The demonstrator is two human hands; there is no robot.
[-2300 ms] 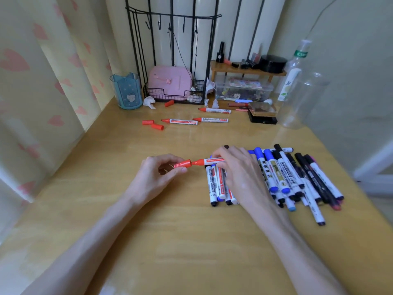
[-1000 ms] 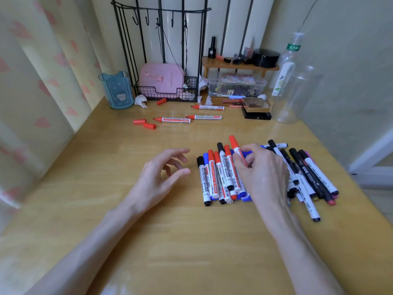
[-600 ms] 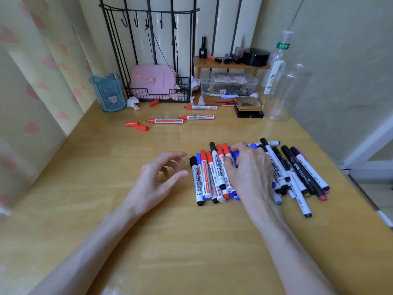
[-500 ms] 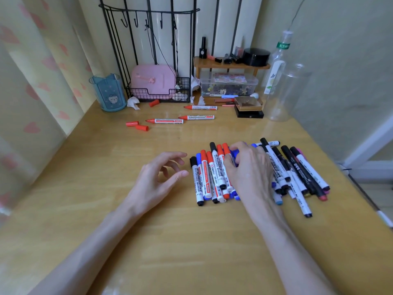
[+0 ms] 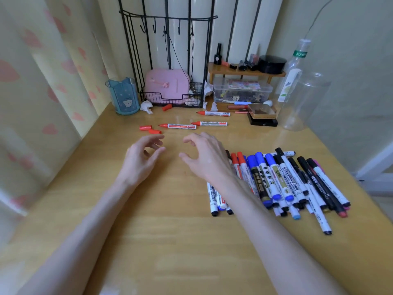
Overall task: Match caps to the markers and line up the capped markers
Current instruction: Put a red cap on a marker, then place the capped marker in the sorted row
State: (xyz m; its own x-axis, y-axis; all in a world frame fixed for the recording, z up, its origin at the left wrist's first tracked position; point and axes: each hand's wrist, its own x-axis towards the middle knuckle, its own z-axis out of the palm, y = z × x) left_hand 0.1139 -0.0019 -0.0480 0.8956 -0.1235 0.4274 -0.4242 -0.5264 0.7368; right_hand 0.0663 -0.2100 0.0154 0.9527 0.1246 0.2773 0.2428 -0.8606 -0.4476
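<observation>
Capped markers right | hands empty, relaxed, hovering | uncapped markers, red caps beyond

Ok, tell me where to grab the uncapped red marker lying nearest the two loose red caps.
Take the uncapped red marker by its white labelled barrel, from above, pinching across its width. It lies flat with its bare tip pointing left toward the loose red caps, so a mid-barrel hold keeps the tip free.

Wooden table carries capped marker row, three uncapped red markers, loose red caps, blue cup
</observation>
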